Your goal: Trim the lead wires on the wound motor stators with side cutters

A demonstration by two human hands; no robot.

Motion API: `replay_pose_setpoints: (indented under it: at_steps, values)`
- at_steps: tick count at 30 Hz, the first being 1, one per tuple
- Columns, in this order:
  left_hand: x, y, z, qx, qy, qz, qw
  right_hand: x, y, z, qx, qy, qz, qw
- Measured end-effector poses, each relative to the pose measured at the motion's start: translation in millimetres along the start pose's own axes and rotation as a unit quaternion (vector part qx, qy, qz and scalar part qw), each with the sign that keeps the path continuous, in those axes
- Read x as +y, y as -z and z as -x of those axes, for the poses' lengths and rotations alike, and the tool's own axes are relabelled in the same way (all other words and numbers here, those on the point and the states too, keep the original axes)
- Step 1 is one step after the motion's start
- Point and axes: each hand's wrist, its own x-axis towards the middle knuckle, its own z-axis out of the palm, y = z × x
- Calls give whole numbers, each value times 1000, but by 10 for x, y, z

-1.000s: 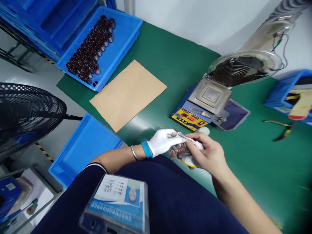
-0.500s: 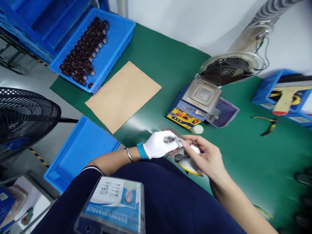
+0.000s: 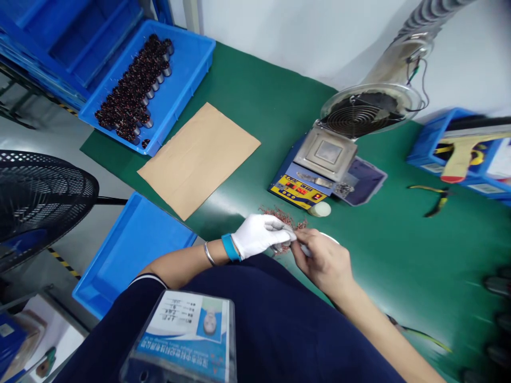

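Note:
My left hand (image 3: 257,236) wears a white glove with grey fingertips, its fingers pressed together. My bare right hand (image 3: 325,260) meets it fingertip to fingertip, fingers closed. Between and behind them shows a bit of a second white-and-grey glove (image 3: 305,250), mostly hidden by my right hand. Reddish wire clippings (image 3: 279,214) lie scattered on the green table just beyond and under the hands. Past them stands a blue machine with a yellow panel and lit red digits (image 3: 297,190), a small pale round cap (image 3: 320,209) at its front corner.
A blue tray (image 3: 191,69) of dark wire-topped metal parts stands back left, near a brown cardboard sheet (image 3: 199,157). An extractor hood (image 3: 361,114) hangs over the machine. Cutters (image 3: 439,202) and blue bins (image 3: 429,141) are right; a black fan (image 3: 43,202) and blue tray (image 3: 131,250) are left.
My right hand has turned over and dropped slightly, back now upward. The loose glove with the yellow cuff, hanging below it before, is now mostly out of sight. My left hand has barely moved.

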Motion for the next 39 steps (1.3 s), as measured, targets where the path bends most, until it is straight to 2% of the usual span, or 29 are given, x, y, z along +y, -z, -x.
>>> replay_pose_setpoints:
  at_steps: [3, 7, 9, 11, 13, 15, 18, 20, 25, 32, 36, 39]
  values:
    - [29, 9, 21, -8, 1, -8, 1000, -4, 9, 17, 10, 15, -10, 1000]
    - [38, 25, 33, -25, -7, -58, 998, -9, 69, 13, -7, -3, -41, 999]
    - [26, 38, 25, -20, -16, -77, 997, -7, 103, -6, -29, -47, -83, 995]
    - [12, 55, 12, -12, -37, -88, 995, -2, 133, -34, -55, -132, -150, 978]
    - [2, 71, -1, -15, -58, -93, 994, 7, 153, -66, -87, -240, -229, 939]
    - [0, 83, -10, -34, -67, -95, 993, 19, 161, -99, -113, -338, -312, 881]
    - [1, 90, -21, -58, -81, -109, 989, 31, 154, -145, -132, -417, -404, 804]
    - [0, 91, -30, -65, -92, -120, 986, 29, 145, -171, -137, -430, -439, 777]
    - [14, 108, -52, -71, -91, -100, 988, -4, 119, -198, -151, -424, -497, 742]
    - [60, 153, -76, -87, -96, -131, 983, -37, 67, -197, -169, -433, -566, 681]
    - [76, 160, -70, -82, -148, -175, 970, -35, 83, -198, -172, -433, -567, 679]
    - [108, 148, -40, -68, -222, -248, 941, -47, 132, -200, -190, -417, -524, 718]
